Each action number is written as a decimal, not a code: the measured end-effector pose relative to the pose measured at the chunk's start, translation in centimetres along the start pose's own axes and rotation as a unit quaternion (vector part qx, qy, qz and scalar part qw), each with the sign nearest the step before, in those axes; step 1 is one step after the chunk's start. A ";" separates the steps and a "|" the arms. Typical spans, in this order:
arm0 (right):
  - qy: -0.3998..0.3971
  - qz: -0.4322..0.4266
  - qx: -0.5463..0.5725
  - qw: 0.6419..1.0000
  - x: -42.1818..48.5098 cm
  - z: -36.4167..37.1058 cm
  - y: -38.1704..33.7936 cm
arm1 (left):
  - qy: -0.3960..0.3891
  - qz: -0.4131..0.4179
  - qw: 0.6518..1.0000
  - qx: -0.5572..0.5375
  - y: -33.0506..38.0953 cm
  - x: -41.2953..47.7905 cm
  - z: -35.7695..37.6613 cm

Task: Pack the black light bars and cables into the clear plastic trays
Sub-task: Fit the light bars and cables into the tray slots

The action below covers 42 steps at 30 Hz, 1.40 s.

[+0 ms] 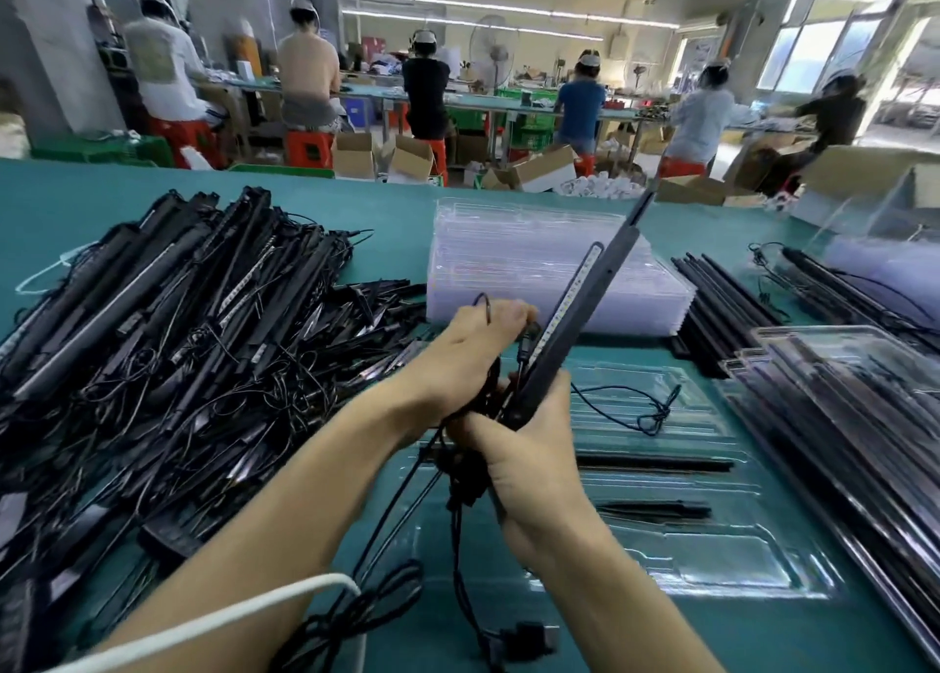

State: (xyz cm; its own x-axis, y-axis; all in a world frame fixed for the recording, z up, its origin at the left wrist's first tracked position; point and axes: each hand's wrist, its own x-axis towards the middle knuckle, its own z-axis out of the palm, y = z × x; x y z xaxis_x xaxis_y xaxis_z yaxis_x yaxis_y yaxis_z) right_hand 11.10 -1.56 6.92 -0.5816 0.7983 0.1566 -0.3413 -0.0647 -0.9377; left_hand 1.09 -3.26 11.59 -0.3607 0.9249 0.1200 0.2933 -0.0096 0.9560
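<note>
Black light bar (575, 316) stands tilted above the clear tray's (712, 571) left edge, its lower end gripped by the right hand (529, 459). The left hand (473, 352), close against the right, pinches the cable (458, 474). Left of the tray lies the loose pile (178, 316); behind it, stacked empty trays (534, 275); bare bench (386, 214) between.

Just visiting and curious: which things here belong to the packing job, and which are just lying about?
Job: long black light bars with cables, tangled black bar-and-cable heap, clear plastic tray stack, open clear tray.
Lying about: white cord, brown cardboard boxes.
</note>
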 end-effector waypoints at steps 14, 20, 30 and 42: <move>0.019 -0.034 0.104 0.994 1.2 -3.5 -4.7 | -0.278 -0.121 0.951 0.055 -1.1 -5.6 -6.8; 0.039 -0.037 0.070 0.996 1.4 -4.3 -3.6 | -0.221 -0.115 0.965 0.088 -1.0 -6.3 -6.6; 0.041 0.016 -0.027 0.999 1.7 -4.0 -2.7 | -0.400 -0.100 0.909 -0.053 -0.3 -7.3 -7.0; -0.120 0.041 0.079 0.989 -0.2 -3.9 -4.7 | -0.364 -0.044 0.930 -0.025 0.7 -9.4 -6.2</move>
State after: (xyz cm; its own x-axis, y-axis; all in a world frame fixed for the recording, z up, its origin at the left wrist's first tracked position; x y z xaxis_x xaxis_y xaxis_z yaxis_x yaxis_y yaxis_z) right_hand 15.69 0.89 10.04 -0.7640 0.6227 0.1688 -0.3863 -0.2318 -0.8928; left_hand -0.77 -14.32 12.77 0.3182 0.9354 -0.1543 0.2433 0.0767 0.9669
